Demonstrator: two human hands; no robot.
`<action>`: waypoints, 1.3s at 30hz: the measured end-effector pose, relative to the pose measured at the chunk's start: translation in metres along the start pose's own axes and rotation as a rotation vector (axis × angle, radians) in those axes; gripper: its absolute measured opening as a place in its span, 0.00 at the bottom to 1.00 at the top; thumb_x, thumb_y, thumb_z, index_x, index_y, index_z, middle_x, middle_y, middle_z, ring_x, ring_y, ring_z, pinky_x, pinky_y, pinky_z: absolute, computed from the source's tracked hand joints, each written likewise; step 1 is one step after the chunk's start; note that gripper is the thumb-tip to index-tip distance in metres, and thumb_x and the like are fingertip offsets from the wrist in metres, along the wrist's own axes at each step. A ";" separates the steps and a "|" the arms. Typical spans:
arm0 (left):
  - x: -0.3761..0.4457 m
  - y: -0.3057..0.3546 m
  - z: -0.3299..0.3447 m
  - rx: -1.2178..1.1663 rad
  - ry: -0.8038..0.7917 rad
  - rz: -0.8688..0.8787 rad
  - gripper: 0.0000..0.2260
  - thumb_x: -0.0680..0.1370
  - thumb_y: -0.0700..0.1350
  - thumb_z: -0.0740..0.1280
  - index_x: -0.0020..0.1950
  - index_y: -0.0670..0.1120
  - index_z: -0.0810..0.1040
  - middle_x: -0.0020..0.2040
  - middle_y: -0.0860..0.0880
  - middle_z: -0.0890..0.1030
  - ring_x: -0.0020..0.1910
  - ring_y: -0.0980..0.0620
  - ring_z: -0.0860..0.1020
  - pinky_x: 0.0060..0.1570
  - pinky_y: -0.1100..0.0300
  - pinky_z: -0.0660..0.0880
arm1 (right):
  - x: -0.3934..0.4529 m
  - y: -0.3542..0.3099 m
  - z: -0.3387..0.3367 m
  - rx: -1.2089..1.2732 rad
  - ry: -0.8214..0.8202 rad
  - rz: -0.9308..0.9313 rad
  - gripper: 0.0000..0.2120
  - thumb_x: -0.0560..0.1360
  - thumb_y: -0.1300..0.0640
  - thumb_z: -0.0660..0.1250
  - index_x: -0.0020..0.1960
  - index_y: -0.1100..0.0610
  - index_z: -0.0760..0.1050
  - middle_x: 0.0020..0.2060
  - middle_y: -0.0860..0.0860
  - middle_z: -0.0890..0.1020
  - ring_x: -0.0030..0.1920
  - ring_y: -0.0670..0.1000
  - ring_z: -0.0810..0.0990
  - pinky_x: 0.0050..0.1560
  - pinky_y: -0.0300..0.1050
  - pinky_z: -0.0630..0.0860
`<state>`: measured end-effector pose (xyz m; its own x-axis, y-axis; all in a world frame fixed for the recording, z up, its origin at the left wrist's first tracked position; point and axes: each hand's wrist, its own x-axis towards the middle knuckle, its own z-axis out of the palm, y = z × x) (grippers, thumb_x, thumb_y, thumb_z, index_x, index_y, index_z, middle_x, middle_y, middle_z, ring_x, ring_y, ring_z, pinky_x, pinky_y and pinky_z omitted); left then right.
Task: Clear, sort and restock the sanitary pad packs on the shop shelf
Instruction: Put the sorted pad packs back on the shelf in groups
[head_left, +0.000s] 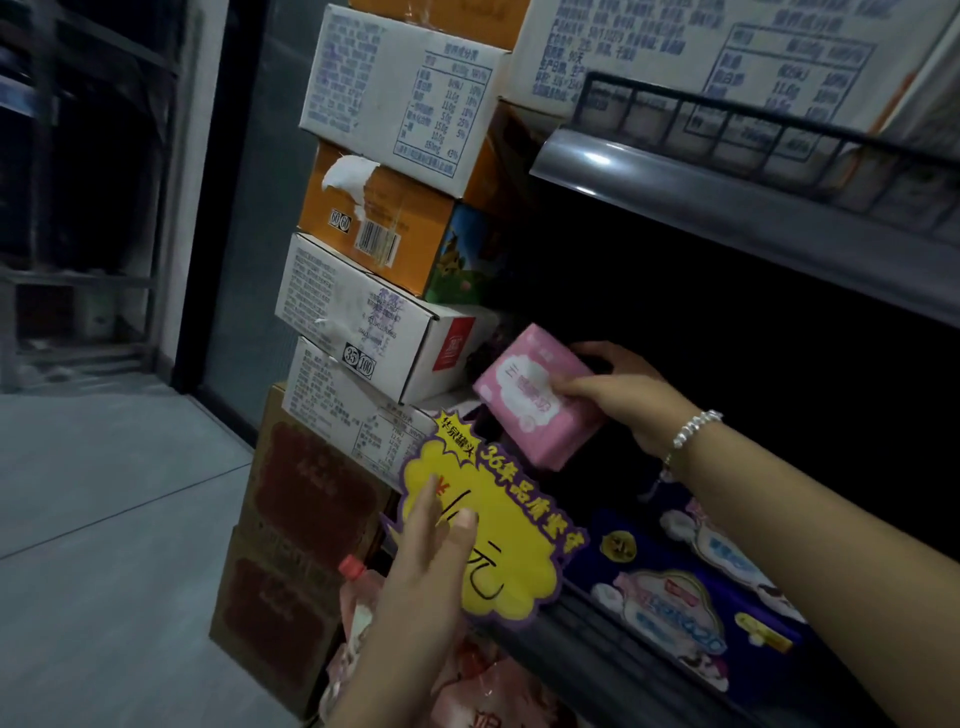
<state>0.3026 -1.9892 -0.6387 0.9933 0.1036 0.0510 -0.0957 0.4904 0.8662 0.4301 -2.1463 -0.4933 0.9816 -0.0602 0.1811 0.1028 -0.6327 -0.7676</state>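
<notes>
Up close in the head view, the right hand (618, 397) grips a pink sanitary pad pack (537, 397) at the dark mouth of the shop shelf (779, 228); its thumb lies across the pack's printed face and its other fingers curl round the far end. The pack is tilted, held in the air above the lower shelf level. Its white cloud-shaped label carries pink characters too blurred to read. A beaded bracelet (693, 428) circles the right wrist.

The left hand (434, 561) is lower, fingers straight and slightly apart, holding nothing, with its fingertips over the yellow price tag (506, 540). That tag is cloud-shaped with a purple border; along its edge it reads "36年品质", and a handwritten "元" sits beside a stroke partly hidden by the hand.

Below the right forearm, dark blue pad packs (691, 592) lie on the lower shelf level, their print showing white clouds and light blue lettering I cannot make out.

Left of the shelf stands a stack of cardboard cartons (374, 218). The white ones bear nutrition tables in blue print; the orange one shows a barcode and "60 60", and a white one lower down shows "35 100". Brown cartons (306, 525) with red panels form the base. On the upper shelf, white cartons (727, 47) sit behind a black wire rail (727, 122). Pink pouches with a red cap (353, 569) sit at the bottom.
</notes>
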 end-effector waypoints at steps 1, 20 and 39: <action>0.001 -0.003 -0.001 0.062 -0.019 0.022 0.22 0.79 0.51 0.63 0.72 0.63 0.63 0.70 0.60 0.68 0.61 0.66 0.71 0.59 0.65 0.66 | 0.009 0.005 0.001 -0.011 0.021 0.031 0.29 0.68 0.56 0.77 0.67 0.52 0.72 0.56 0.57 0.81 0.51 0.56 0.82 0.49 0.46 0.79; 0.016 -0.058 0.006 0.867 -0.223 0.243 0.29 0.82 0.54 0.58 0.65 0.74 0.38 0.70 0.66 0.38 0.76 0.56 0.47 0.69 0.53 0.63 | 0.067 0.066 0.044 -0.528 -0.227 0.076 0.32 0.73 0.56 0.73 0.74 0.52 0.66 0.75 0.51 0.65 0.74 0.52 0.63 0.74 0.46 0.59; 0.005 -0.057 -0.008 0.783 -0.216 0.252 0.27 0.81 0.52 0.60 0.75 0.65 0.50 0.79 0.56 0.51 0.77 0.57 0.53 0.69 0.60 0.57 | -0.018 0.025 0.030 -0.287 0.088 -0.062 0.17 0.70 0.51 0.75 0.57 0.54 0.80 0.55 0.53 0.81 0.59 0.55 0.78 0.59 0.49 0.76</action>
<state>0.3129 -2.0098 -0.6912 0.9465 -0.0772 0.3134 -0.3224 -0.2740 0.9061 0.4195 -2.1384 -0.5341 0.9560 -0.0735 0.2840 0.0998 -0.8289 -0.5505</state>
